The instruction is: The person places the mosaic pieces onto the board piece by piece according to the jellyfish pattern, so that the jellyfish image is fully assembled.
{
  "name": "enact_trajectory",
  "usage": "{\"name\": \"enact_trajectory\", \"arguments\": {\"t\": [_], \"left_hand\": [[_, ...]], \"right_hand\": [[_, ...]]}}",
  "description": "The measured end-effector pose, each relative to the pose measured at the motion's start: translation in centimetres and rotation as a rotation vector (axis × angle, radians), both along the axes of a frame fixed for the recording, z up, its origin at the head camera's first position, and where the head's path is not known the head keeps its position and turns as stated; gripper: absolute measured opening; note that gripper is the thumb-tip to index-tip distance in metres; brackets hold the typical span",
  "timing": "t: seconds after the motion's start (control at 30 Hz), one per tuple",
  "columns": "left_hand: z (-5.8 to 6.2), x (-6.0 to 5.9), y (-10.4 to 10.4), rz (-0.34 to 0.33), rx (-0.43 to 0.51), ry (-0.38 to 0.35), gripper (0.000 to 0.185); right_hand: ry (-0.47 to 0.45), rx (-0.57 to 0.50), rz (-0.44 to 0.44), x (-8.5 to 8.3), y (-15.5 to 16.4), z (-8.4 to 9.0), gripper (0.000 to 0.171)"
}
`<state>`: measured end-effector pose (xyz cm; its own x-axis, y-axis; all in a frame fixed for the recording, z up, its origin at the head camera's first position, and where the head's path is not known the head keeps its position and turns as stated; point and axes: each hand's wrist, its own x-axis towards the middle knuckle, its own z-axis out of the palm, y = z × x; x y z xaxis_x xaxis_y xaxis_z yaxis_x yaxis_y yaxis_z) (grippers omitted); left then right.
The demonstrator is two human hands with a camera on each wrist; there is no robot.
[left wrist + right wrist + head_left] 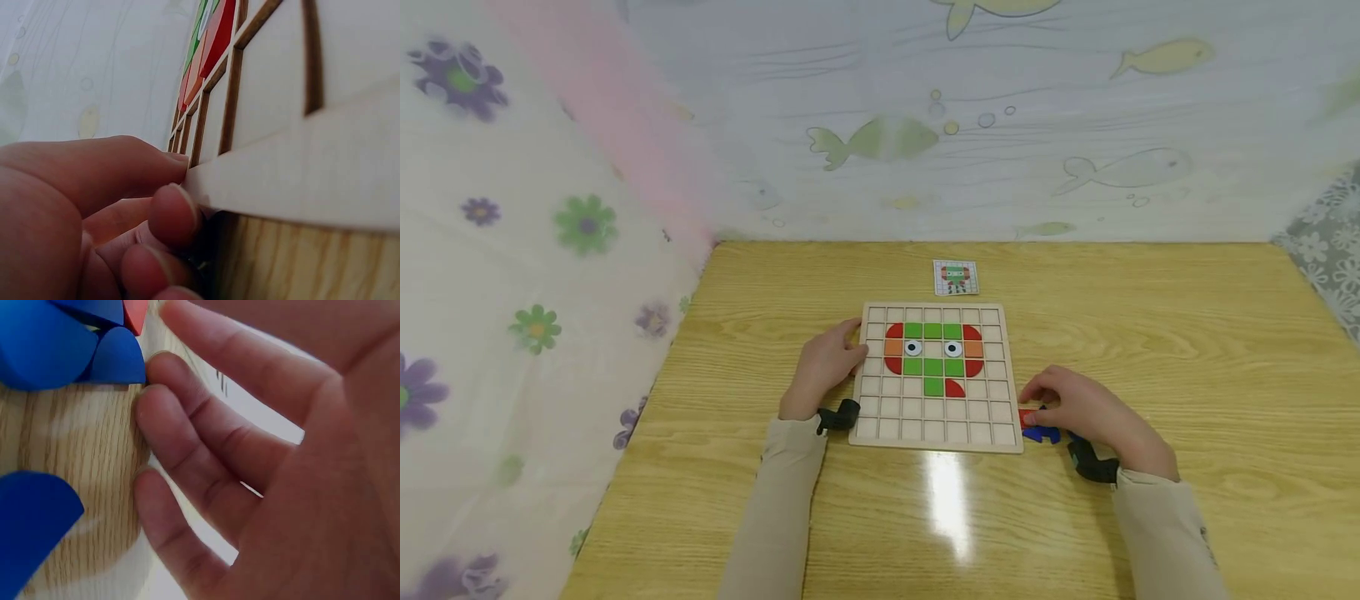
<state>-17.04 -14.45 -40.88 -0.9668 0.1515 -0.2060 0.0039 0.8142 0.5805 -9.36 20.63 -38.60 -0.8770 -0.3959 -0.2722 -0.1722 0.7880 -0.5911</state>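
Left hand (823, 367) curled, touching board (880, 408) edge; right hand (1078, 408) loose-fingered over blue pieces (1040, 434), gripping nothing. No readable writing.

Both your forearms reach forward from the lower edge of the head view in beige sleeves, each with a black camera mount strapped at the wrist. Your left hand (825, 364) lies palm down, its wrist bent a little to the right. In the left wrist view its fingers (172, 212) are loosely curled, with the thumb above them pointing the same way. Your right hand (1084, 408) lies lower and farther right, palm down, fingers aimed left. The right wrist view shows its fingers (187, 456) only slightly bent, side by side, the palm open.
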Motion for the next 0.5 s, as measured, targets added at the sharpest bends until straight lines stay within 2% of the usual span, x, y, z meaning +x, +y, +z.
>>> {"name": "enact_trajectory", "arguments": {"t": [0.1,0.2,0.37,0.5], "left_hand": [[0.04,-0.01,0.02,0.0,-0.002,-0.005,0.052],[0.04,-0.05,0.03,0.004,-0.008,-0.009,0.052],[0.01,-0.03,0.04,0.005,-0.015,-0.006,0.052],[0.02,-0.02,0.07,0.004,-0.016,-0.004,0.052]], "right_hand": [[-0.002,0.01,0.042,0.06,-0.14,0.14,0.031],[0.01,0.001,0.059,-0.01,-0.28,0.12,0.032],[0.02,-0.017,0.01,-0.18,-0.08,-0.34,0.023],[0.056,-0.025,-0.019,-0.38,0.0,-0.71,0.022]]}}
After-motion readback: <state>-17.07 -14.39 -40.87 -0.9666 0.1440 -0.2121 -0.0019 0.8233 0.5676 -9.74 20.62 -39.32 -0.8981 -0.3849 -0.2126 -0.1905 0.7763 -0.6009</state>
